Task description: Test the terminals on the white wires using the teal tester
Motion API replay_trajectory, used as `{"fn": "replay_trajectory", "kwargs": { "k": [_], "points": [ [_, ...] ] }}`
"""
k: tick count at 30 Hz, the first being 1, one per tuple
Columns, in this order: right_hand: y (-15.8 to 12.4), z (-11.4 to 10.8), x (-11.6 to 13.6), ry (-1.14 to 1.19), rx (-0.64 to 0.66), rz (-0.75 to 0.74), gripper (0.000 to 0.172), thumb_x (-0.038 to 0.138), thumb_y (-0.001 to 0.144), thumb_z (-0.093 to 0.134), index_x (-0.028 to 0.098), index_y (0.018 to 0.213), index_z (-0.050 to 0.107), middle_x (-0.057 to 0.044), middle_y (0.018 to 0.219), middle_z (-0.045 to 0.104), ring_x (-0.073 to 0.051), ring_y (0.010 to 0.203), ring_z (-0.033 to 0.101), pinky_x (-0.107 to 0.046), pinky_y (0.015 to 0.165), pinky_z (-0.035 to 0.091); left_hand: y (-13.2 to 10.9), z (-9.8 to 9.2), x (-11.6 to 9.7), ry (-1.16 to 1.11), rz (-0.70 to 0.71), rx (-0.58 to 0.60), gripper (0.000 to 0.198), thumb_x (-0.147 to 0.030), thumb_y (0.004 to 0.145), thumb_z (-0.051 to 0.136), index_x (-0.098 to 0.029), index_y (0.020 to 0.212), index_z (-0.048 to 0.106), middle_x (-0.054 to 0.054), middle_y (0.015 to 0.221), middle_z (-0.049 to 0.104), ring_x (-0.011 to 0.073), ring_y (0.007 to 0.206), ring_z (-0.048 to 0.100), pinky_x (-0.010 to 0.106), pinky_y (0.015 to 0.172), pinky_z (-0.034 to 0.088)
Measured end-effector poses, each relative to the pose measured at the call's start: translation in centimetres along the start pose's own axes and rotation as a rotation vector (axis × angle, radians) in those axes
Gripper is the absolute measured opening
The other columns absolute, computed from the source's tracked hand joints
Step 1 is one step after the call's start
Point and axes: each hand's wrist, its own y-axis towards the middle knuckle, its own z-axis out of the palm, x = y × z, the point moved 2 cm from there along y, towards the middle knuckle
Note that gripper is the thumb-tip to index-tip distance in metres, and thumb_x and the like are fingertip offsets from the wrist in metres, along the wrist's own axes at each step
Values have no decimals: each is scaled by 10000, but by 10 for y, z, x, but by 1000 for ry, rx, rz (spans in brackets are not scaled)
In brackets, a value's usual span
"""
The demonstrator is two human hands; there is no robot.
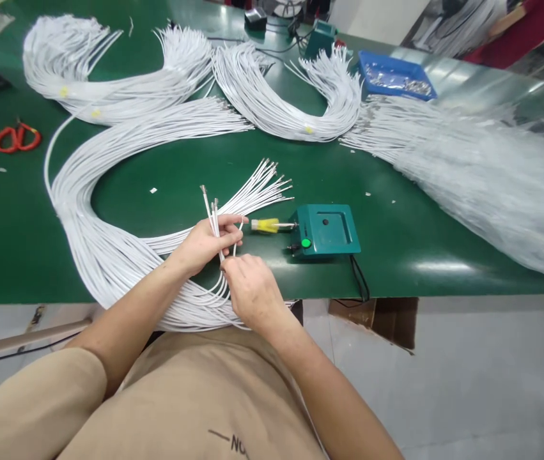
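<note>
My left hand [207, 243] is closed around a few white wires [211, 214] whose metal-tipped ends stick up above the fingers. Just below it, my right hand [247, 287] pinches the same wires from underneath. Both hands hover at the near edge of the green table [180, 172]. A long bundle of white wires [103, 255] curves from the table's left side toward my lap, its tipped ends fanned out [266, 182] beside the hands. To the right of the hands stands a small green box [329, 229] with a yellow-handled tool [266, 225] stuck into its side.
More white wire bundles [123, 83] lie across the far table, and a large pile [482, 166] fills the right. Red scissors [16, 137] sit at the left. A blue tray [394, 75] of small metal parts and another green device [320, 37] stand at the back.
</note>
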Motion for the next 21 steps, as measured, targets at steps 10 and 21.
{"fn": "replay_trajectory", "kwargs": {
  "k": [10,21],
  "points": [
    [-28,-5,15,20,-12,101,202,58,843,375,175,862,538,-65,789,616,-194,722,514,-300,647,364,-16,-2,-15,52,19,-65,300,-388,670,756,-140,829,698,41,777,647,123,699,564,193,544,421],
    [9,-60,-14,393,-302,459,142,306,859,543,210,863,648,-12,794,672,-130,675,570,-247,638,394,-32,13,-17,210,16,143,320,-396,705,722,-144,901,708,31,764,668,151,689,577,248,651,443]
  ]
}}
